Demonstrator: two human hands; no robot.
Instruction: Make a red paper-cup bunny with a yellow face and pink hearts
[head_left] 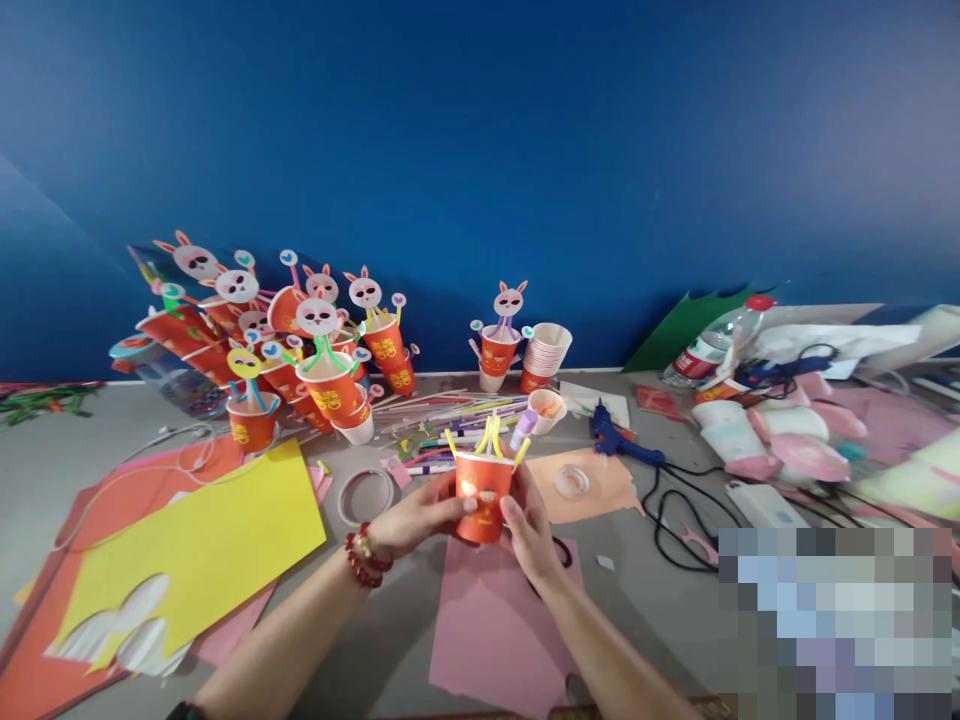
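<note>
Both hands hold a red paper cup (484, 480) upright above a pink paper sheet (495, 630). My left hand (427, 515) grips its left side, thumb on the front. On the right side my right hand (529, 525) presses with its thumb, the other fingers partly hidden behind. Yellow bent strips (491, 436) stick up out of the cup. Just behind it a purple-capped glue stick or marker (523, 428) shows. A finished cup with a rabbit face (508, 302) stands by the wall beside a stack of paper cups (547, 352).
Several decorated cups (326, 385) crowd the back left. Yellow paper (202, 550) lies at the left near a tape roll (365, 497). A blue glue gun (622, 440) with a black cord, clear tape (572, 481) and a bottle (716, 345) are on the right.
</note>
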